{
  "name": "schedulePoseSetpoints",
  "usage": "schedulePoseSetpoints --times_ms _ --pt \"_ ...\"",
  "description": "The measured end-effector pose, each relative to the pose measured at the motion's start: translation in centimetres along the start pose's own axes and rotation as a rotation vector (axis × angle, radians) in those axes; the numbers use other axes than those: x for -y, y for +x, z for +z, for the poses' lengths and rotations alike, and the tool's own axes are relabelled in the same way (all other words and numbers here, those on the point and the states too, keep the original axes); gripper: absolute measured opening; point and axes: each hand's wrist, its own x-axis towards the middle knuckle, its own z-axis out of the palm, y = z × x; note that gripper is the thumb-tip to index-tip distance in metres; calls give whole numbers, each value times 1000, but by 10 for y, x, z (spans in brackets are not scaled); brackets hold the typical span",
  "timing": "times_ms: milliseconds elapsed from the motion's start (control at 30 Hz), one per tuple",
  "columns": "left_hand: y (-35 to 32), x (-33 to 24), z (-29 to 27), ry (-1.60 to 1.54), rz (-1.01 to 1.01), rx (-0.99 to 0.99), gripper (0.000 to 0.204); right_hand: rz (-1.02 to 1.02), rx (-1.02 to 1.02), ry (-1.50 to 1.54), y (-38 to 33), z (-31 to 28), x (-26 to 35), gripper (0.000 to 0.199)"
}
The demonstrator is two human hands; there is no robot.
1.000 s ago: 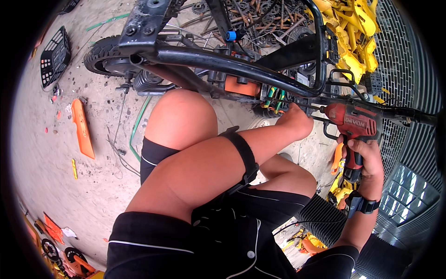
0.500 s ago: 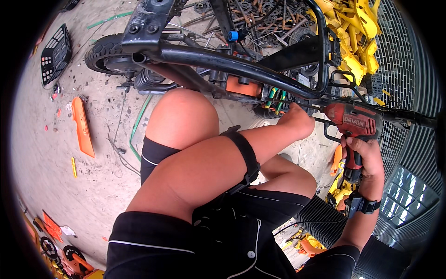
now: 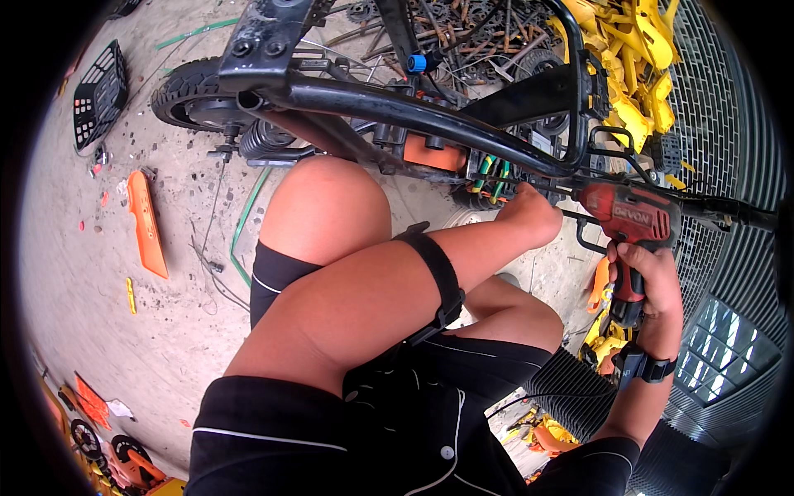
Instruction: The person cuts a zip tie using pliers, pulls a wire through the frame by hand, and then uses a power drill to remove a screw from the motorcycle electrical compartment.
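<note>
My right hand [image 3: 649, 277] grips the handle of a red cordless drill [image 3: 633, 219], whose bit points left into the black bicycle frame [image 3: 397, 103]. My left hand [image 3: 533, 217] is closed around the drill bit or a part of the frame just left of the drill, near an orange block [image 3: 434, 153] and green and orange wires [image 3: 492, 178]. What it pinches is hidden by the fingers. The frame lies across my raised left knee [image 3: 327, 207].
A rear tyre [image 3: 186, 91] and spring sit at the frame's left end. Yellow plastic parts [image 3: 628, 58] and rusty metal scrap [image 3: 471, 33] are heaped behind. An orange plastic strip [image 3: 145, 223], a black basket [image 3: 99, 91] and small bits lie on the concrete floor.
The drill and both hands hold nearly the same place; the view has shifted only slightly.
</note>
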Motion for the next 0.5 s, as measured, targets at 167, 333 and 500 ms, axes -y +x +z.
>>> schedulePoseSetpoints --times_ms 167,333,500 --pt "1 -1 0 -27 -35 24 66 -15 -21 14 -11 10 -3 33" --pt "0 0 1 -29 -32 25 66 -15 -24 9 -12 12 -4 33" --pt "-2 -3 -1 -38 -40 41 65 8 -50 13 -11 10 -8 34"
